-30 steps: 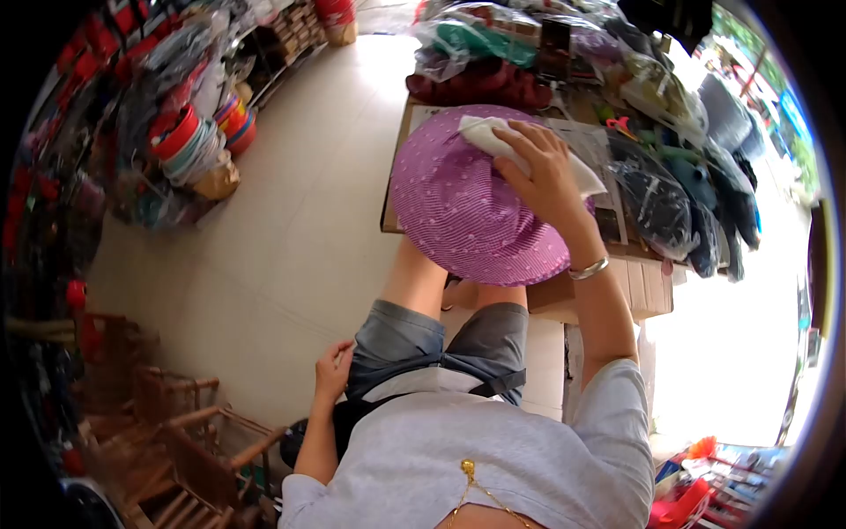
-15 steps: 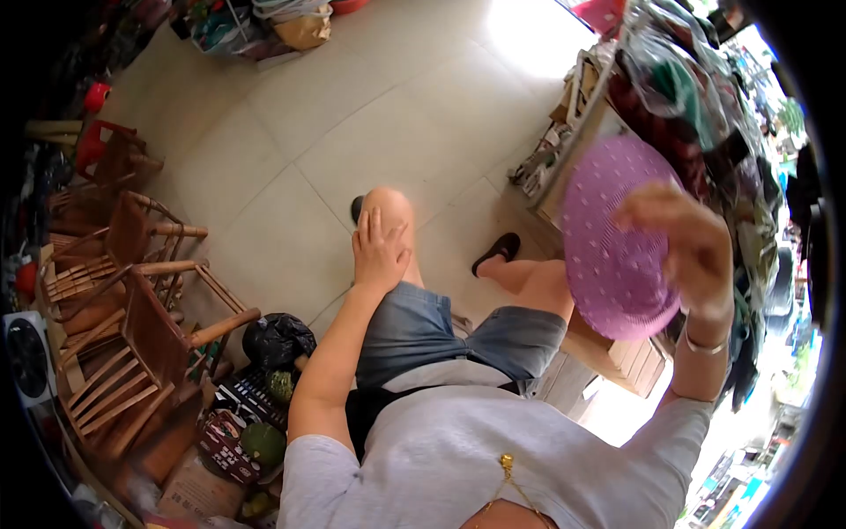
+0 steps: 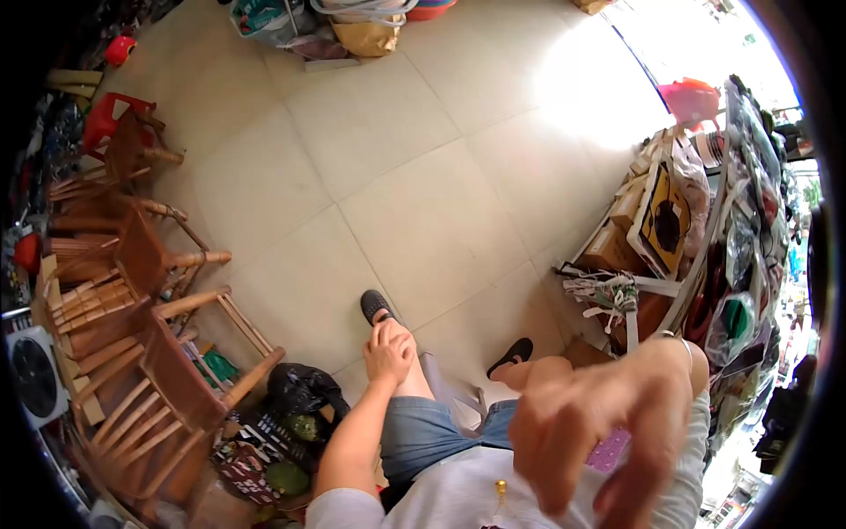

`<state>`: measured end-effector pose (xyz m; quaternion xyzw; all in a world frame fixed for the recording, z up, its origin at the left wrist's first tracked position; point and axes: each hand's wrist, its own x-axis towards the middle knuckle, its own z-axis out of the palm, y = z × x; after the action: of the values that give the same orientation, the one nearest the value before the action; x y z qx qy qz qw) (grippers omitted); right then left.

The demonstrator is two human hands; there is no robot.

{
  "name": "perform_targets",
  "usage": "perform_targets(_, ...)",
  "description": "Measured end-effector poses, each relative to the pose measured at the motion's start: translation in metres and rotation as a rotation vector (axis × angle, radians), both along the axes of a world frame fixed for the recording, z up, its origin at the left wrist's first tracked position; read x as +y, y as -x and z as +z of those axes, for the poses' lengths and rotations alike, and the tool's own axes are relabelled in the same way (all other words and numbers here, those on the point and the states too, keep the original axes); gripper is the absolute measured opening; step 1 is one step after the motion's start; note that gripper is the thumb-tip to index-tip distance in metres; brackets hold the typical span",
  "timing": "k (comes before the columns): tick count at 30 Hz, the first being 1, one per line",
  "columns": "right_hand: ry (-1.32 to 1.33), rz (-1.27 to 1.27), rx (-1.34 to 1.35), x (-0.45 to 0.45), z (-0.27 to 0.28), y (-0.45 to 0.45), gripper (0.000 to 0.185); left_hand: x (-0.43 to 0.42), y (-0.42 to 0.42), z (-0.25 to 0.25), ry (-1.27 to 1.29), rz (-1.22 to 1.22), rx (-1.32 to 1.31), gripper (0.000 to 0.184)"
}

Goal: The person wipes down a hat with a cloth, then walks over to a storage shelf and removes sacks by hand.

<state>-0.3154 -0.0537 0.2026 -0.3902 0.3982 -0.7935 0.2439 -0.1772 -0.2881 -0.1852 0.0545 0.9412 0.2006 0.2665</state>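
Observation:
My left hand (image 3: 389, 351) rests over my bare left knee, fingers lying loosely across it and holding nothing. Close to the camera, my right hand (image 3: 608, 401) is large and blurred, with its fingers bent downward. Past those fingers shows a small patch of a purple, pale-dotted hat (image 3: 608, 450), which the right hand grips; most of it is hidden behind the hand. My denim shorts (image 3: 419, 432) and grey shirt (image 3: 441, 494) lie below and behind the hands.
Brown wooden chairs (image 3: 189, 361) stand along the left, with a black plastic bag (image 3: 304, 388) near my left leg. Cardboard boxes (image 3: 617, 242) and plastic-wrapped goods (image 3: 740, 256) fill a rack at right. Bags (image 3: 366, 35) sit on the tiled floor (image 3: 423, 194) at the top.
My right hand has swung down and inward, closer to the camera, and the purple hat has gone mostly out of sight behind it. The view has shifted; my left hand stays on the knee.

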Motion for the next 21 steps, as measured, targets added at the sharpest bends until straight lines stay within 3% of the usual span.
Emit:
perform_targets(2, -0.086, 0.076, 0.011, 0.007, -0.002, 0.047, 0.019, -0.012, -0.002, 0.008, 0.045, 0.011, -0.081, 0.039)
perform_targets(5, -0.343, -0.331, -0.532, 0.021, -0.026, 0.069, 0.041, -0.033, -0.006, 0.029, 0.018, 0.010, -0.332, 0.052)
perform_targets(7, -0.580, -0.451, -0.754, 0.047, -0.056, 0.067, 0.044, -0.054, -0.007, 0.042, -0.093, 0.056, -0.471, 0.050)
perform_targets(9, -0.850, -0.667, -0.963, 0.070, -0.081, 0.039, 0.038, -0.087, -0.001, 0.064, -0.323, 0.198, -0.487, 0.048)
perform_targets(11, -0.953, -0.750, -1.153, 0.112, -0.118, -0.015, 0.035, -0.112, 0.030, 0.130, -0.199, 0.326, -0.517, 0.046)
perform_targets(12, -1.089, -0.819, -1.151, 0.124, -0.121, -0.041, 0.032, -0.131, 0.022, 0.125, -0.136, 0.344, -0.481, 0.046)
perform_targets(13, -0.956, -0.907, -1.264, 0.147, -0.142, -0.082, 0.026, -0.151, 0.011, 0.121, -0.074, 0.362, -0.444, 0.045)
perform_targets(15, -1.073, -1.040, -1.377, 0.166, -0.154, -0.142, 0.026, -0.174, 0.022, 0.142, -0.039, 0.281, -0.911, 0.043)
perform_targets(17, -1.350, -1.035, -1.248, 0.186, -0.183, -0.213, 0.029, -0.192, 0.035, 0.165, 0.004, 0.234, -1.212, 0.043)
perform_targets(19, -1.331, -0.979, -1.522, 0.183, -0.180, -0.237, 0.032, -0.213, 0.058, 0.197, 0.060, 0.371, -1.182, 0.042)
perform_targets(21, -1.329, -0.870, -1.616, 0.176, -0.175, -0.224, 0.035, -0.219, 0.102, 0.213, 0.106, 0.487, -1.059, 0.042)
